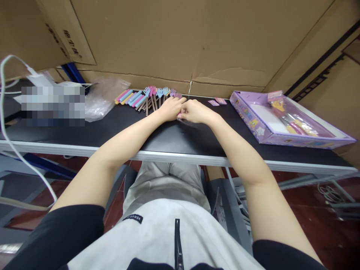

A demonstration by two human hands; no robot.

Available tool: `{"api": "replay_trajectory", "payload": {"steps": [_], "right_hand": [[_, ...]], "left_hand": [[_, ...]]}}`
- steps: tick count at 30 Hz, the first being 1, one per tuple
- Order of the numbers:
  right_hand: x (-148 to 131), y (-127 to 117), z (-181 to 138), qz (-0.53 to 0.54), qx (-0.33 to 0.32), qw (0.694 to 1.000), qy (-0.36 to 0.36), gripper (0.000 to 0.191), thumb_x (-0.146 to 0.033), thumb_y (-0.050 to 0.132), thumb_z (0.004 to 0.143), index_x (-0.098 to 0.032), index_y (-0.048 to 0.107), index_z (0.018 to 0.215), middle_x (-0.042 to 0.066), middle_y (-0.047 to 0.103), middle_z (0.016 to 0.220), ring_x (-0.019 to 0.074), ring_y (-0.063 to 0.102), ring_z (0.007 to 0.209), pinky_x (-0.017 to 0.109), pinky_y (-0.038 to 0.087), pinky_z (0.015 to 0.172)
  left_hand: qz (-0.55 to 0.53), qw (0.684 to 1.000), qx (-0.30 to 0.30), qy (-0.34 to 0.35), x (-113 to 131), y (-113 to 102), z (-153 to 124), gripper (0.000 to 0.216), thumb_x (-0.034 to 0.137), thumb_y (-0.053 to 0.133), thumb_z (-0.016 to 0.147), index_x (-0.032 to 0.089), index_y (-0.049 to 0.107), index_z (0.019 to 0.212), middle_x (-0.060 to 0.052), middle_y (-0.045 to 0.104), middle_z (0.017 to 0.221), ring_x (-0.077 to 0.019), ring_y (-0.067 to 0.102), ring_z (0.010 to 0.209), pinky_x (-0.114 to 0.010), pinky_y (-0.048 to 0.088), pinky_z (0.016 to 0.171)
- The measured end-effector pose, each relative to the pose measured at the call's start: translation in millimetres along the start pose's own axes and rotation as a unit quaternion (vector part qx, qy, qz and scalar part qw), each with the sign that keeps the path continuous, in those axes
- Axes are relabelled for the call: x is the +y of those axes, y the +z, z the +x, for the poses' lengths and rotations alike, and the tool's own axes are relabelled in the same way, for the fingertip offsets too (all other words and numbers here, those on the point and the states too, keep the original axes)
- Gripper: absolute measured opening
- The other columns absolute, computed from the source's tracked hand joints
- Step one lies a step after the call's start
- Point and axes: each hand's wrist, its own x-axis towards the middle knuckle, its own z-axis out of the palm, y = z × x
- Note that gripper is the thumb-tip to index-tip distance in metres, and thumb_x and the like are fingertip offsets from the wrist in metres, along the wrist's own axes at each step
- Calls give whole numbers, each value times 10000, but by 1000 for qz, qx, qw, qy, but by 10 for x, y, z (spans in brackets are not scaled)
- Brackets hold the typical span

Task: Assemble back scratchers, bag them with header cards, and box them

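Observation:
My left hand and my right hand meet over the black table, fingers curled in and touching. A clear plastic wrapper shows under my right hand, which pinches it. A bit of pink shows between the hands; what my left fingers close on is hidden. Just behind and left of them lies a row of back scratchers with blue, pink, yellow and purple claw heads and metal rods. Farther left are several coloured handle tubes in pink, blue and yellow.
A purple open box at right holds a bagged back scratcher. Small pink cards lie beyond my right hand. At left are a crumpled clear bag and a white cable. Cardboard walls the back.

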Motion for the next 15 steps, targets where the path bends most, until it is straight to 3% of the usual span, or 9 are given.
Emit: {"api": "replay_trajectory", "payload": {"steps": [8,15], "right_hand": [[-60,-45,-49,-67,-39,997,25,243,-279,667,1041,-143,826,1165,175,799,1252,310,767,1174,345,567,982],[-58,-31,-43,-99,-38,994,25,294,-184,606,1026,-118,816,1220,197,799,1247,329,761,1219,351,577,1005]], "left_hand": [[-59,997,-43,-17,21,-64,-32,306,184,652,875,110,775,1145,-180,770,1196,-361,767,1122,-394,566,927],[-185,981,-52,-6,-109,20,-77,438,468,752,860,164,779,1174,-129,766,1221,-325,765,1127,-358,569,977]]}}
